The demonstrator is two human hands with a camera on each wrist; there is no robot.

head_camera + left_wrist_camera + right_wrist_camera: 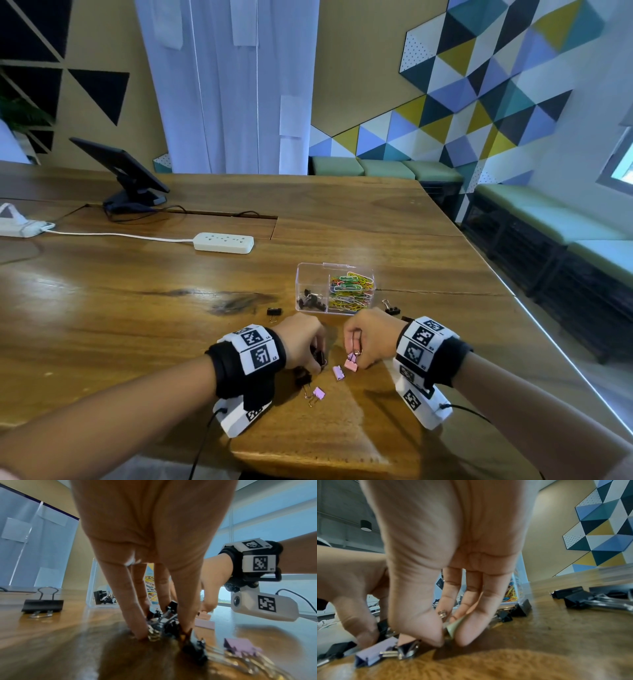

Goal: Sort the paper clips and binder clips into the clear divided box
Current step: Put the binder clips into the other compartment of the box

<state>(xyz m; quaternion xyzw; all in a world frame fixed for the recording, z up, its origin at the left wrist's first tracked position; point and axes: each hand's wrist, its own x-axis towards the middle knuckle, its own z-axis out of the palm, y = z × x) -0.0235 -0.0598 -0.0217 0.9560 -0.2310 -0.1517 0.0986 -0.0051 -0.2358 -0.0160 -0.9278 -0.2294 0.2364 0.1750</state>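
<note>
I see the clear divided box (335,289) standing on the tabletop (137,308) toward its right edge, just beyond both hands and roughly centred between them, its long axis running left to right. Its left compartment holds a few black binder clips (310,301); its right compartment is well filled with coloured paper clips (351,289). My left hand (301,339) is curled down onto a small heap of black clips (163,619), thumb and fingertips pinching them against the wood. My right hand (371,337) pinches a pink binder clip (351,363) by its wire handle, body hanging just at the surface. I judge the left hand nearer the binder-clip compartment, so its load has the shorter forward carry; the right must cross slightly leftward over the divider. Still loose nearer the front edge are two pink clips (338,372) (318,393) and a black one (303,375). Another black clip (274,312) lies left of the box, and one more (390,308) right of it.
</note>
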